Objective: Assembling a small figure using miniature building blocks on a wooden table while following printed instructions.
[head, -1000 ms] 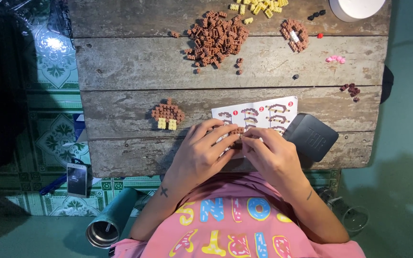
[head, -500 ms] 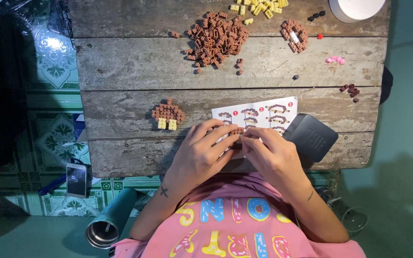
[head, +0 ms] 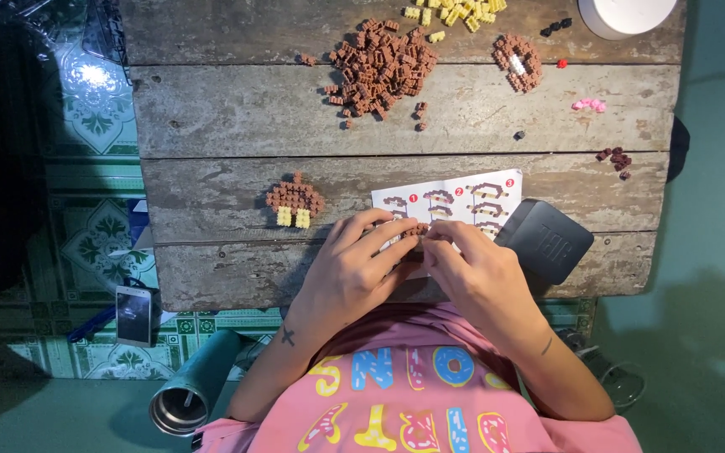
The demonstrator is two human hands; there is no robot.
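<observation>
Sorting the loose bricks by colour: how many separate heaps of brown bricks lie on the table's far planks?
2: a big brown heap at the middle, and a smaller brown cluster to its right. More may lie beyond the frame's top edge.

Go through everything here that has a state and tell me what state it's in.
Left hand: pinching the small brown brick piece.
Right hand: pinching the same piece.
Instruction sheet: flat, partly covered by hands.
Brown-and-yellow build: assembled, untouched.
Brown brick pile: loose.
</observation>
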